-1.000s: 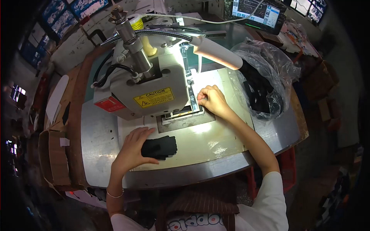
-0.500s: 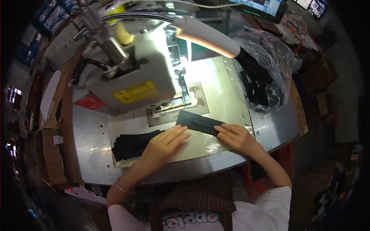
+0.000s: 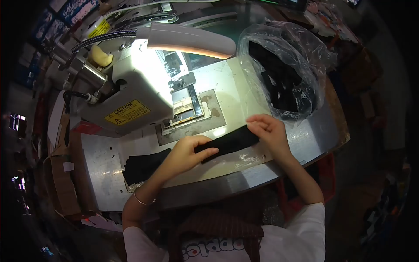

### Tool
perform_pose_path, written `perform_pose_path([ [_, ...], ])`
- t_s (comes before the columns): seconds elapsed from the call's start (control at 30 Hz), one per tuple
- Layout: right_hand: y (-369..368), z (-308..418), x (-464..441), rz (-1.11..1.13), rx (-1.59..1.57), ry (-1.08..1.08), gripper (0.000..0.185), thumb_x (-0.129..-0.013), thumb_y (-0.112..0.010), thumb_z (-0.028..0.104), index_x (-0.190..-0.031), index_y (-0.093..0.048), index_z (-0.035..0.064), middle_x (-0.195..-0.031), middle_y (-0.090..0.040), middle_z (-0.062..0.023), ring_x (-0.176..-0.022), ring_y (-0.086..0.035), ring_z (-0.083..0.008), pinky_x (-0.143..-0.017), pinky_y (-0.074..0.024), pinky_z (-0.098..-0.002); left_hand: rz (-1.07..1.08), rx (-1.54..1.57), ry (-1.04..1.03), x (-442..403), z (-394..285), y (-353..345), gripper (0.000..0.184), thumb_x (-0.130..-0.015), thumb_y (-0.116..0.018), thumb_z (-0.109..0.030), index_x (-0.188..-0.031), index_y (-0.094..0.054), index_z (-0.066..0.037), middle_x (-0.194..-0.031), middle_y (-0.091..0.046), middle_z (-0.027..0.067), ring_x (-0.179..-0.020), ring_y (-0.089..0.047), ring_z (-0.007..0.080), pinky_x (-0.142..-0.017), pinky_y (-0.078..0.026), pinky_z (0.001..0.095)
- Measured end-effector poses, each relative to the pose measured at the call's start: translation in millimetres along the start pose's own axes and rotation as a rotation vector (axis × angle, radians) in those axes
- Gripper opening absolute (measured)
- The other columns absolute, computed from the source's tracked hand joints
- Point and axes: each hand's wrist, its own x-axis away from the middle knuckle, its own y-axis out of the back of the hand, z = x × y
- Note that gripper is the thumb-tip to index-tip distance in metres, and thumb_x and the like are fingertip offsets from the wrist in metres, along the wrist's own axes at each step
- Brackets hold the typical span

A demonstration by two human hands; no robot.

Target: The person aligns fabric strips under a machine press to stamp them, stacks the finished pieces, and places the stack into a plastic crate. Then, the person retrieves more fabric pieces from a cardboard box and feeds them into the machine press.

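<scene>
A black fabric strip (image 3: 231, 143) is stretched between my two hands, just in front of the sewing machine (image 3: 131, 94). My left hand (image 3: 187, 153) pinches its left end between thumb and fingers. At the other end, my right hand (image 3: 271, 134) has thumb and fingertips closed on the strip's upper right corner. The strip slants up to the right, over the pale work surface. Partly behind my left forearm lies a stack of black fabric pieces (image 3: 146, 167). Beyond the strip is the machine's metal clamp frame (image 3: 190, 114).
An open clear plastic bag (image 3: 316, 83) of black pieces stands at the back right. A lit lamp (image 3: 192, 40) hangs over the machine. A cardboard box (image 3: 63, 181) is beside the left table edge; the metal table edge (image 3: 231, 184) curves before me.
The dark piece lay flat with a rectangular patch showing; now it looks narrower, its patch out of sight, and both hands grip its ends. My right hand has risen. The view has shifted.
</scene>
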Motion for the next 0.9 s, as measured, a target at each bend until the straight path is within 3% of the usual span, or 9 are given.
perform_pose_path([
  [0.03, 1, 0, -7, 0.057, -0.040, -0.040, 0.024, -0.088, -0.060, 0.009, -0.109, -0.059, -0.0022, -0.085, -0.068, -0.0083, -0.073, -0.063, -0.0081, -0.059, -0.0509, -0.0195, 0.059, 0.189, 0.003, -2, 8, 1, 0.023, -0.089, -0.062, -0.020, -0.094, -0.065, 0.002, -0.071, -0.059, -0.0010, -0.061, -0.049, 0.0029, -0.053, -0.039, 0.0212],
  [0.27, -22, -4, -26, 0.249, -0.063, -0.164, 0.026, -0.087, -0.061, 0.009, -0.110, -0.058, -0.0010, -0.087, -0.067, -0.0074, -0.072, -0.063, -0.0090, -0.060, -0.0528, -0.0199, 0.010, 0.235, 0.180, 22, 11, 21, 0.027, -0.091, -0.057, -0.022, -0.107, -0.064, -0.002, -0.072, -0.058, -0.0048, -0.057, -0.046, 0.0004, -0.048, -0.037, 0.0176],
  [0.43, -48, -12, -25, 0.410, 0.017, -0.162, 0.024, -0.085, -0.063, 0.004, -0.108, -0.058, 0.0007, -0.089, -0.066, -0.0074, -0.076, -0.062, -0.0097, -0.065, -0.0507, -0.0206, -0.184, 0.234, -0.002, 54, 40, 26, 0.026, -0.089, -0.059, -0.016, -0.112, -0.063, -0.003, -0.081, -0.062, -0.0030, -0.062, -0.049, 0.0005, -0.052, -0.040, 0.0173],
  [0.53, -84, -23, -12, 0.531, 0.239, 0.033, 0.028, -0.079, -0.070, 0.006, -0.105, -0.060, 0.0008, -0.079, -0.066, -0.0033, -0.067, -0.057, -0.0058, -0.058, -0.0453, -0.0204, -0.293, 0.034, 0.056, 97, 30, 37, 0.027, -0.088, -0.060, -0.014, -0.113, -0.062, -0.005, -0.090, -0.065, -0.0004, -0.066, -0.051, 0.0025, -0.056, -0.042, 0.0183],
  [0.57, -97, -25, -7, 0.594, 0.286, 0.092, 0.025, -0.078, -0.072, 0.013, -0.097, -0.062, 0.0000, -0.075, -0.064, -0.0039, -0.062, -0.056, -0.0078, -0.055, -0.0442, -0.0234, -0.308, 0.024, 0.066, 111, 31, 43, 0.027, -0.084, -0.062, -0.006, -0.111, -0.062, -0.001, -0.100, -0.065, 0.0047, -0.091, -0.059, 0.0110, -0.081, -0.047, 0.0242],
  [0.67, -137, -29, -1, 0.574, 0.624, 0.184, 0.036, -0.073, -0.075, 0.029, -0.091, -0.062, 0.0000, -0.081, -0.058, -0.0112, -0.079, -0.055, -0.0218, -0.066, -0.0423, -0.0320, -0.423, 0.017, 0.025, 146, 39, 58, 0.027, -0.084, -0.061, -0.003, -0.111, -0.062, -0.001, -0.108, -0.064, 0.0070, -0.100, -0.059, 0.0141, -0.089, -0.045, 0.0280],
  [0.77, -166, -17, -5, 0.470, 1.158, 0.545, 0.048, -0.068, -0.077, 0.029, -0.104, -0.060, 0.0016, -0.096, -0.055, -0.0130, -0.097, -0.050, -0.0284, -0.082, -0.0406, -0.0376, -0.439, -0.330, 0.199, 153, 43, 72, 0.030, -0.080, -0.066, -0.013, -0.109, -0.064, -0.006, -0.110, -0.060, 0.0084, -0.113, -0.051, 0.0214, -0.096, -0.041, 0.0321],
  [0.8, -172, -15, -9, 0.408, 1.119, 0.645, 0.054, -0.067, -0.077, 0.031, -0.108, -0.058, 0.0019, -0.099, -0.055, -0.0137, -0.098, -0.049, -0.0296, -0.084, -0.0395, -0.0391, -0.426, -0.513, 0.247, 152, 47, 73, 0.030, -0.079, -0.068, -0.015, -0.108, -0.064, -0.007, -0.111, -0.059, 0.0088, -0.117, -0.048, 0.0234, -0.098, -0.040, 0.0330],
  [0.9, -179, -19, -30, 0.329, 1.049, 0.945, 0.074, -0.065, -0.075, 0.043, -0.121, -0.049, 0.0001, -0.105, -0.055, -0.0167, -0.105, -0.047, -0.0295, -0.087, -0.0374, -0.0403, -0.535, -0.673, -0.017, 148, 62, 75, 0.063, -0.068, -0.076, -0.033, -0.123, -0.053, -0.013, -0.122, -0.049, 0.0098, -0.120, -0.041, 0.0298, -0.099, -0.036, 0.0394],
])
